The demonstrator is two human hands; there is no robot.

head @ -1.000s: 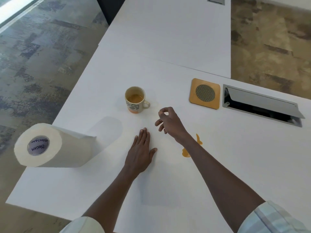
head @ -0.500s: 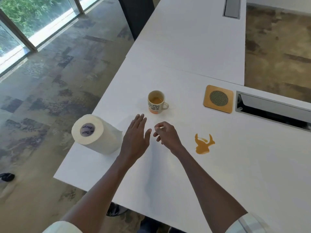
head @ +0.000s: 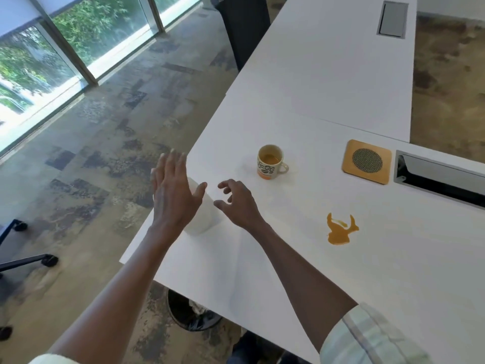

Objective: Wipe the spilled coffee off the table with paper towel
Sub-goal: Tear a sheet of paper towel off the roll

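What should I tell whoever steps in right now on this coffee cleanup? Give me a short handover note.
Left hand: open, fingers spread, hovering over the paper towel roll, holding nothing.
Right hand: open, fingers curled, just right of the roll, holding nothing.
The roll lies on its side near the table's left edge, mostly hidden behind the left hand.
Coffee spill: an orange-brown puddle to the right of the right forearm, untouched.
Mug: upright beyond the hands, coffee inside.
Done: nothing yet, no sheet torn.
Left: grip the roll, tear a sheet, wipe the spill.
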